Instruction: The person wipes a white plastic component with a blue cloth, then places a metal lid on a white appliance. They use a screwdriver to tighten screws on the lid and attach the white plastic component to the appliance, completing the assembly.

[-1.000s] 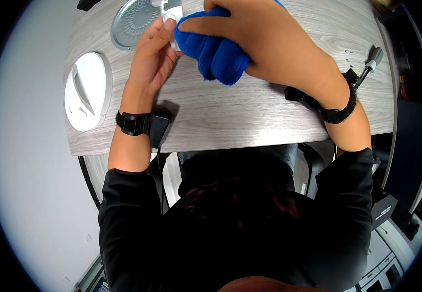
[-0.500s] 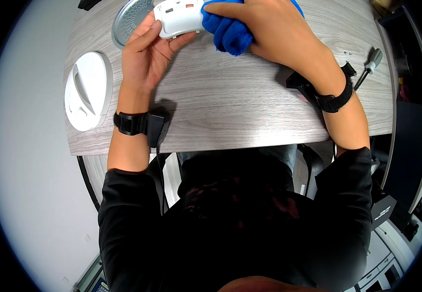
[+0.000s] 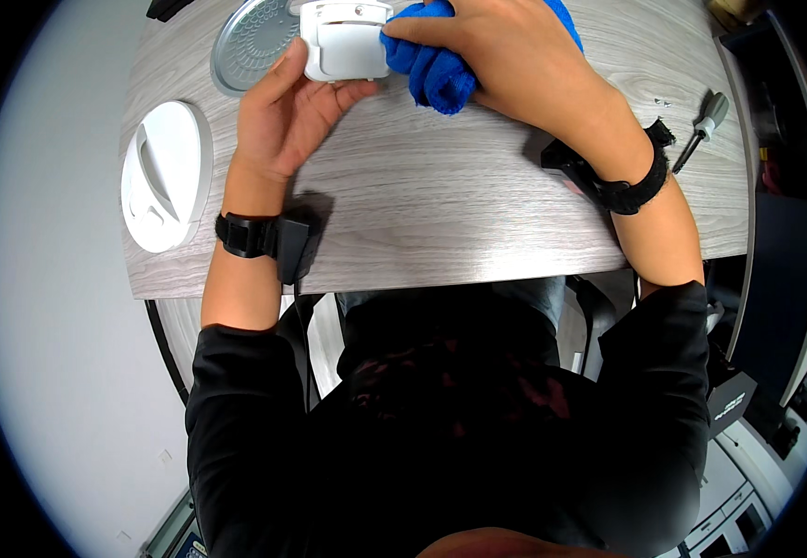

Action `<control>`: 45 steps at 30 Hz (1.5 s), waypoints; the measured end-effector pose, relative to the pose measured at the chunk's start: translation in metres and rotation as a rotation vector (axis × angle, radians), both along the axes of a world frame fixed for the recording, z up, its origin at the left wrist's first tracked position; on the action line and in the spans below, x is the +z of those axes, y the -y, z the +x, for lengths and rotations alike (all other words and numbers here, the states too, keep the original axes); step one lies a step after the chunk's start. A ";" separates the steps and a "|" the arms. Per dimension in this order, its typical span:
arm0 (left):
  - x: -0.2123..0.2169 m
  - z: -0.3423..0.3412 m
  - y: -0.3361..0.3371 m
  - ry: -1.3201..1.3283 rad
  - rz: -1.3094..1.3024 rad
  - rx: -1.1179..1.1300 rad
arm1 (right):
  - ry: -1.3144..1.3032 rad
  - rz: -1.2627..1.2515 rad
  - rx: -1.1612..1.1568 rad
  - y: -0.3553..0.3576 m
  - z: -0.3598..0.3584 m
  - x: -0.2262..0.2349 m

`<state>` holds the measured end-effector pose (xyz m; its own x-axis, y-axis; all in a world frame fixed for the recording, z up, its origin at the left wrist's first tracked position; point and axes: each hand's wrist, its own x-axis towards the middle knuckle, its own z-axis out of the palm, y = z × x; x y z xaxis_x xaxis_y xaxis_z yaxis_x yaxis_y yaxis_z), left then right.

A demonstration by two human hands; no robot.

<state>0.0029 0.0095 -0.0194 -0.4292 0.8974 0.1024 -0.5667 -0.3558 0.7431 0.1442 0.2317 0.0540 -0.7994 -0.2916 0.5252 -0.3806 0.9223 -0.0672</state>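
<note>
A small white plastic housing point(image 3: 347, 48) with a recessed panel is held up at the far edge of the view. My left hand point(image 3: 296, 116) grips it from its left side and below, thumb on the left edge and fingers underneath. My right hand point(image 3: 524, 65) is closed round a bunched blue cloth point(image 3: 440, 79), pressing it against the housing's right edge. Behind my left hand lies a round grey perforated disc point(image 3: 250, 46). The far ends of the cloth and of the housing run close to the top of the picture.
On the table's left stands a white oval part point(image 3: 169, 177) with a curved handle. A screwdriver point(image 3: 704, 130) with a grey handle lies at the right, beside tiny metal pieces point(image 3: 662, 102). The wooden tabletop point(image 3: 422, 205) ends just before my body.
The white housing has tilted, so its recessed face shows more and the slots seen before are out of sight. The cloth and my right hand have shifted slightly left.
</note>
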 end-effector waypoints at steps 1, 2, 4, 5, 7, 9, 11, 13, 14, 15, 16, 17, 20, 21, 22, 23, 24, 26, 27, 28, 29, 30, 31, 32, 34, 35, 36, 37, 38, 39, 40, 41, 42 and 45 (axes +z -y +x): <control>0.002 0.001 0.000 -0.013 -0.057 0.041 | -0.014 0.012 -0.008 0.000 0.000 0.000; 0.003 0.003 -0.001 -0.005 -0.036 0.033 | -0.007 0.006 -0.008 0.000 0.000 0.001; 0.003 0.007 -0.005 0.012 0.005 0.017 | 0.005 -0.006 -0.010 0.001 0.000 0.001; 0.002 0.006 -0.004 0.048 0.050 -0.035 | 0.005 -0.005 -0.007 0.001 0.000 0.001; -0.002 0.002 -0.004 0.122 0.141 -0.137 | 0.004 -0.003 0.001 0.001 -0.001 0.001; 0.001 0.005 -0.006 0.171 0.194 -0.156 | -0.008 -0.002 -0.005 0.001 -0.001 0.001; 0.004 0.005 -0.007 0.203 0.222 -0.174 | -0.022 -0.002 -0.005 0.001 -0.001 0.003; 0.005 0.004 -0.006 0.217 0.226 -0.192 | -0.035 -0.001 0.000 0.002 -0.001 0.005; 0.005 0.004 -0.006 0.218 0.231 -0.189 | -0.039 0.003 -0.003 0.003 -0.001 0.005; 0.005 0.005 -0.006 0.219 0.237 -0.187 | -0.043 0.007 -0.006 0.003 -0.001 0.005; 0.004 0.005 -0.006 0.220 0.242 -0.184 | -0.047 0.011 -0.009 0.004 0.000 0.005; 0.004 0.004 -0.006 0.209 0.241 -0.181 | -0.033 0.018 -0.012 0.004 0.000 0.004; 0.004 0.004 -0.005 0.189 0.230 -0.147 | 0.021 0.016 -0.013 0.005 0.001 0.003; 0.004 0.005 -0.005 0.191 0.222 -0.119 | 0.046 -0.002 -0.009 0.005 0.002 0.004; 0.004 0.005 -0.004 0.193 0.213 -0.090 | 0.071 -0.020 -0.005 0.005 0.002 0.004; 0.003 0.005 -0.004 0.178 0.209 -0.092 | 0.080 -0.050 0.028 0.004 0.002 0.004; 0.001 0.003 -0.002 0.163 0.205 -0.093 | 0.090 -0.081 0.061 0.003 0.002 0.004; -0.001 0.001 -0.002 0.120 0.198 -0.106 | 0.106 -0.125 0.114 0.002 0.002 0.004; -0.002 0.000 -0.003 0.091 0.196 -0.117 | 0.112 -0.140 0.133 0.003 0.002 0.003; -0.003 -0.001 -0.003 0.063 0.193 -0.127 | 0.119 -0.154 0.152 0.003 0.002 0.002; -0.004 -0.002 -0.002 0.054 0.164 -0.121 | 0.128 -0.161 0.172 0.001 0.001 0.001; -0.005 -0.003 -0.001 0.045 0.134 -0.114 | 0.138 -0.167 0.191 -0.003 0.000 -0.002; -0.006 -0.004 0.000 0.036 0.104 -0.107 | 0.147 -0.173 0.210 -0.005 -0.001 -0.003; -0.005 -0.004 0.000 0.020 0.088 -0.109 | 0.144 -0.136 0.159 -0.005 0.000 -0.002; -0.003 -0.003 -0.001 -0.011 0.054 -0.112 | 0.136 -0.062 0.057 -0.004 0.001 0.002; -0.001 0.000 -0.001 0.005 0.076 -0.094 | 0.125 -0.061 0.048 -0.003 0.002 0.002; 0.000 0.005 -0.002 0.021 0.097 -0.075 | 0.114 -0.061 0.038 -0.002 0.002 0.002; 0.001 0.007 -0.003 0.037 0.119 -0.057 | 0.104 -0.061 0.029 -0.002 0.003 0.002; 0.001 0.007 -0.003 0.032 0.117 -0.061 | 0.128 -0.085 0.054 -0.003 0.003 0.002; 0.000 0.006 -0.002 0.027 0.114 -0.064 | 0.152 -0.110 0.078 -0.003 0.003 0.002; 0.000 0.005 -0.002 0.021 0.112 -0.068 | 0.176 -0.135 0.102 -0.003 0.003 0.002; 0.000 0.004 -0.001 0.001 0.111 -0.076 | 0.173 -0.144 0.114 -0.004 0.003 0.001; -0.001 0.003 -0.002 -0.019 0.109 -0.084 | 0.170 -0.154 0.126 -0.004 0.003 0.001; 0.000 0.006 -0.002 -0.072 0.075 -0.036 | 0.184 -0.136 0.142 -0.006 0.003 0.002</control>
